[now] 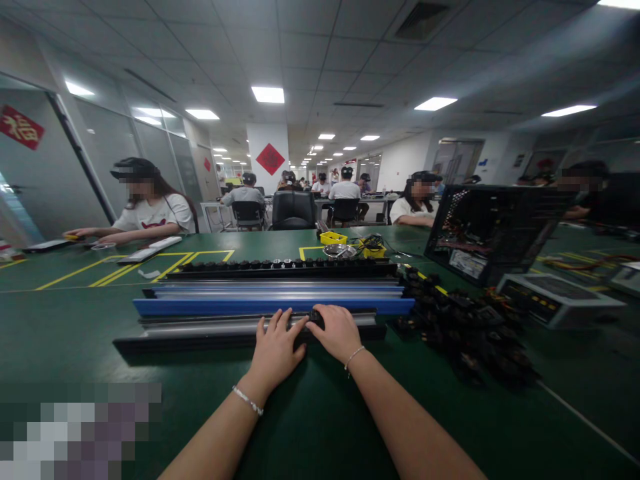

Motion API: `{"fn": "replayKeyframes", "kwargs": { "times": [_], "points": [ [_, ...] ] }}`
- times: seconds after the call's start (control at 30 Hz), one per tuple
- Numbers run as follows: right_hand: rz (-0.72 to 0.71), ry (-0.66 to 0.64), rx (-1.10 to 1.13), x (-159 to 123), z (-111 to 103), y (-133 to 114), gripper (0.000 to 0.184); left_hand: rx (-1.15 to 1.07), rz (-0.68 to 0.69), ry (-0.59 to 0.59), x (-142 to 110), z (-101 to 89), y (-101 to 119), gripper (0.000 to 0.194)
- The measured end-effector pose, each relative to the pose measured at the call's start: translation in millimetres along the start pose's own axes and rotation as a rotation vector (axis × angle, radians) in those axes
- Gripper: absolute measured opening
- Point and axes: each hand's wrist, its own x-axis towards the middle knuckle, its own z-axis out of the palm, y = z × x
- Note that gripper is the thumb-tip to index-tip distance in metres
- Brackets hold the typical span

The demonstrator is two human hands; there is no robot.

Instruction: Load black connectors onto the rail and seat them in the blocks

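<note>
Across the bench in front of me lies a black channel rail point(200, 329) with a shiny silvery inner face. My left hand point(278, 347) rests on it, fingers spread, its index fingertip close to a small black part point(316, 319). That part sits at the rail, pinched in the fingers of my right hand point(339, 331); its exact kind is too small to tell. Just behind is a blue rail point(200, 307), parallel to the black one. Farther back, another black rail point(280, 272) carries a row of small black parts point(265, 264). To the right is a heap of black parts point(470, 333).
An open computer case point(493, 230) and a power supply unit point(560, 300) stand at the right. Yellow trays point(333, 238) and a round metal dish point(340, 251) sit behind the rails. One person point(150, 210) works at the left, another point(415, 207) across the bench.
</note>
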Motion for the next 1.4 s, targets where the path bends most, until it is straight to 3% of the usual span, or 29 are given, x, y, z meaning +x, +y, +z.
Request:
{"fn": "replayKeyframes", "kwargs": {
  "times": [0.53,1.23,1.4],
  "points": [
    [0.084,0.047,-0.069,0.4,-1.1,-3.5,0.02,-0.005,-0.01,0.003,-1.2,-0.7,1.7,0.05],
    [0.305,0.122,-0.149,0.8,-2.8,3.3,0.015,-0.012,-0.018,0.011,-0.9,-1.3,3.1,0.045],
    [0.355,0.147,-0.155,0.9,-4.6,7.0,0.021,-0.017,-0.019,0.01,-1.0,-1.8,3.1,0.045]
  ]
}}
